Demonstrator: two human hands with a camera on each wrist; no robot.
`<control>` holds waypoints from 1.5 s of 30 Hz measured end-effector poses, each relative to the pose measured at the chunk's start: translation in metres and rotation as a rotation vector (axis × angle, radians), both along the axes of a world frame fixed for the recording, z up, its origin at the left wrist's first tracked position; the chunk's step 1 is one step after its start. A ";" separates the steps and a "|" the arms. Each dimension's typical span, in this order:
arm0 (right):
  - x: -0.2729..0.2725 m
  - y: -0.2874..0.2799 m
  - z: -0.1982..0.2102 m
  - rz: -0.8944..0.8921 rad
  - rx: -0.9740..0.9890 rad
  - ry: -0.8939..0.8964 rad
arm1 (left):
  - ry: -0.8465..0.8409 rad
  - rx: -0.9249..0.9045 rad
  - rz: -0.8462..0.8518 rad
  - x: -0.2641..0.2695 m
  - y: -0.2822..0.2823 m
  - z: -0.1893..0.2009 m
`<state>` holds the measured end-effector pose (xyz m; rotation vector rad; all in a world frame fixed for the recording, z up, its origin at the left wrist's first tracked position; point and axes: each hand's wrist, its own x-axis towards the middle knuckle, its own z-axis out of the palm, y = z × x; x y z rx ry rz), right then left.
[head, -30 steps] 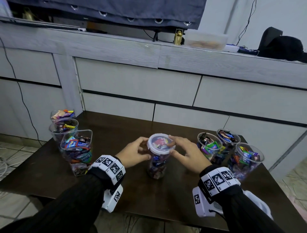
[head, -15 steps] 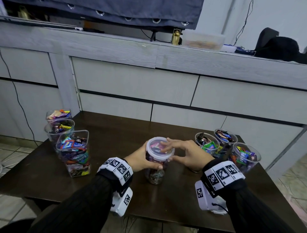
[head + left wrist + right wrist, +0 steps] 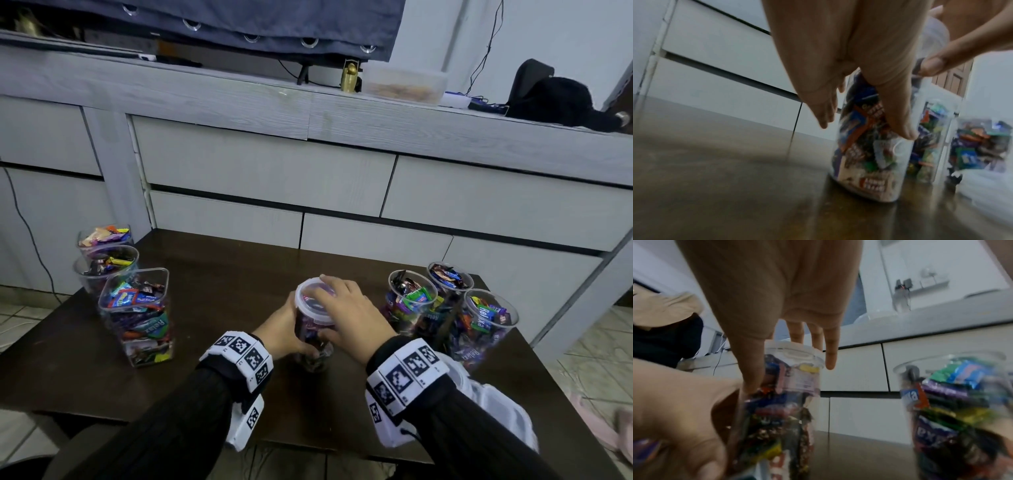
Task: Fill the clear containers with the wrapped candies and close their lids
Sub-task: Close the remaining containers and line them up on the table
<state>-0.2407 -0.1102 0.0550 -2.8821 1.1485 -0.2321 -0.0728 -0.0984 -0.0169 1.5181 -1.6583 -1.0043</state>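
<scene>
A round clear container (image 3: 313, 337) full of wrapped candies stands on the dark table (image 3: 222, 274) in front of me, with a translucent lid (image 3: 308, 303) on top. My left hand (image 3: 284, 330) grips its body from the left; in the left wrist view the left hand (image 3: 863, 126) has its thumb on the near wall of the container (image 3: 869, 154) and its fingers round the far side. My right hand (image 3: 342, 306) lies flat across the lid. In the right wrist view the right hand (image 3: 785, 363) shows straight fingers over the lid (image 3: 797, 352) and the thumb against the wall.
Three lidless candy-filled containers stand at the left: a square one (image 3: 137, 315) and two round ones (image 3: 106, 263), (image 3: 102, 236). Three more cluster at the right (image 3: 411, 301), (image 3: 448, 281), (image 3: 486, 322). White plastic lids (image 3: 496, 411) lie by my right wrist. Grey drawers back the table.
My right hand has gone from the lid's right rim to flat across its top. My left hand has slid from the lid's edge down round the container's body.
</scene>
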 end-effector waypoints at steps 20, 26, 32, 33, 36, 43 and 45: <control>0.040 -0.131 -0.009 -0.346 -0.179 0.128 | -0.781 0.327 0.058 0.030 0.011 -0.038; 0.033 -0.134 -0.004 -0.432 -0.116 0.167 | -0.797 0.320 0.061 0.031 0.011 -0.038; -0.034 -0.117 0.019 -0.619 -0.042 0.202 | -0.804 0.323 0.083 0.031 0.008 -0.040; -0.048 -0.114 0.021 -0.645 -0.028 0.218 | -0.803 0.323 0.085 0.031 0.008 -0.040; -0.082 -0.102 0.017 -0.729 0.021 0.225 | -0.788 0.326 0.087 0.032 0.009 -0.040; -0.090 -0.092 0.007 -0.675 0.034 0.080 | -0.778 0.318 0.092 0.031 0.011 -0.039; -0.088 -0.091 0.009 -0.666 0.082 0.067 | -0.774 0.320 0.090 0.031 0.010 -0.038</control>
